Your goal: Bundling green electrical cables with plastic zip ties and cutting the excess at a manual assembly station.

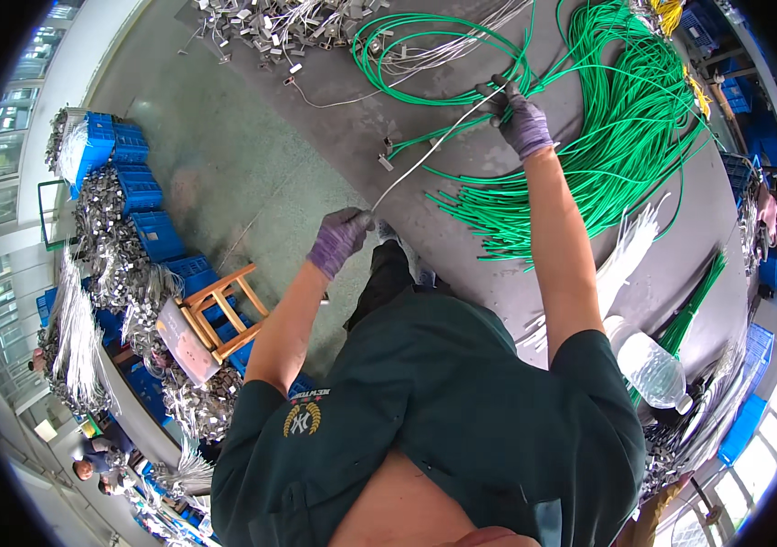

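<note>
A thin white cable runs slantwise between my two hands. My left hand, in a purple glove with grey fingertips, is closed on its lower end, out past the table edge. The other end is in my gloved right hand, its fingers bent over the cable above the table. Loops of green cable pass right beside and behind that hand; I cannot tell whether its fingers also grip them. A small metal piece lies by a green cable's end.
A large heap of green cables covers the right of the grey table. Metal-ended parts pile up at the far edge. A clear plastic bottle is at right. A wooden stool and blue crates stand left on the floor.
</note>
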`<state>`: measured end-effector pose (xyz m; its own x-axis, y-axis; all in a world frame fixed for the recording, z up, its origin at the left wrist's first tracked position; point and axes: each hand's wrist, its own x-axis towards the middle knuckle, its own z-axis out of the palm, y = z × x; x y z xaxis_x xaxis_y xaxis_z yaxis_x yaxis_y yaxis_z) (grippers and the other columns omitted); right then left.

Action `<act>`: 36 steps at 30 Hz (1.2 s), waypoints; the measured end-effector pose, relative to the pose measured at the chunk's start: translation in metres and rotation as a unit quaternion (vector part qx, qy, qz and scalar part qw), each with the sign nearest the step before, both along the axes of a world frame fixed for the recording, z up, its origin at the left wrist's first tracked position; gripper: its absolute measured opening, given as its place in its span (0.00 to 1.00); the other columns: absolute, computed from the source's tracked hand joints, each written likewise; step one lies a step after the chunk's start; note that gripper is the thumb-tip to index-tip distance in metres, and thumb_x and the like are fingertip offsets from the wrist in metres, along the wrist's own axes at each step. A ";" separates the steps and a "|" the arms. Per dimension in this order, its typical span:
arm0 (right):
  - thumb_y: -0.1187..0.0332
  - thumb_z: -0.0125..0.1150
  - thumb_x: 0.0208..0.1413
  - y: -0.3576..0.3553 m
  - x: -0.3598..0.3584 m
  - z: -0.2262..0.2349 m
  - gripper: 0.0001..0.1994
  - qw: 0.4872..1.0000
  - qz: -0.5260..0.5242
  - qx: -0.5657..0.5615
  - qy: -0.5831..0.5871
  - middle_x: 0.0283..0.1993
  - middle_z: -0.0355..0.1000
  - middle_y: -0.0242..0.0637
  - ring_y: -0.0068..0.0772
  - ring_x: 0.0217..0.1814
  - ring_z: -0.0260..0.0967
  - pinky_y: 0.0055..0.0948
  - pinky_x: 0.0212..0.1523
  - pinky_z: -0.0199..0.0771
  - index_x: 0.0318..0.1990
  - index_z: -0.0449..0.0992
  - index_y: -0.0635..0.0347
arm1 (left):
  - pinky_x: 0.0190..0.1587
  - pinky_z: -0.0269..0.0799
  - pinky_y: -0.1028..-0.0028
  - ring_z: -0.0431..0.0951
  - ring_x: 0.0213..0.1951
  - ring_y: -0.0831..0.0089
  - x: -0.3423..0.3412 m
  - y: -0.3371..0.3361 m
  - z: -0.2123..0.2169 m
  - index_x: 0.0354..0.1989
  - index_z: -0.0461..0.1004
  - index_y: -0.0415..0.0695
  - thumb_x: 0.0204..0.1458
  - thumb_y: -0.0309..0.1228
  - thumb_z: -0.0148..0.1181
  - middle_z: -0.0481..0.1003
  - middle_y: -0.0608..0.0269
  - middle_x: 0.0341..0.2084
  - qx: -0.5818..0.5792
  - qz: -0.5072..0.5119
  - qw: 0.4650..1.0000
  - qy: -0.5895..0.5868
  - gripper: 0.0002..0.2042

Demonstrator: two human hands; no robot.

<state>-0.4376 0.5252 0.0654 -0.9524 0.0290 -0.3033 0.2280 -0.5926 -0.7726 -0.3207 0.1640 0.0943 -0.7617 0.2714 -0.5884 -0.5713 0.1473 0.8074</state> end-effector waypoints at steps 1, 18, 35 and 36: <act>0.56 0.52 0.56 -0.006 -0.004 -0.002 0.22 0.999 -0.007 -0.041 0.025 0.39 0.73 0.44 0.34 0.33 0.74 0.26 0.20 0.63 0.50 0.66 0.64 | 0.15 0.51 0.82 0.56 0.13 0.85 0.003 -0.003 0.003 0.28 0.72 0.39 0.50 0.38 0.58 0.61 0.73 0.11 0.017 0.002 1.000 -0.026 0.12; 0.61 0.52 0.54 -0.022 -0.036 -0.052 0.16 0.988 -0.116 -0.098 -0.019 0.37 0.73 0.47 0.41 0.30 0.72 0.33 0.26 0.74 0.42 0.68 0.66 | 0.14 0.45 0.81 0.52 0.11 0.86 0.051 -0.047 0.062 0.25 0.67 0.42 0.50 0.43 0.57 0.55 0.76 0.09 0.068 -0.009 0.986 -0.150 0.16; 0.66 0.56 0.53 -0.153 0.110 0.003 0.11 0.958 0.133 0.251 0.034 0.26 0.72 0.36 0.26 0.29 0.71 0.28 0.26 0.70 0.40 0.72 0.63 | 0.16 0.51 0.83 0.58 0.14 0.87 0.045 -0.010 0.009 0.38 0.72 0.39 0.56 0.34 0.50 0.62 0.74 0.13 -0.003 -0.027 0.998 0.062 0.11; 0.66 0.58 0.52 -0.153 0.116 0.007 0.12 0.968 0.183 0.174 -0.005 0.26 0.72 0.33 0.24 0.29 0.71 0.28 0.26 0.69 0.41 0.71 0.62 | 0.16 0.51 0.83 0.58 0.14 0.87 0.039 -0.007 0.011 0.38 0.72 0.39 0.56 0.34 0.50 0.62 0.74 0.13 -0.004 -0.025 0.998 0.063 0.11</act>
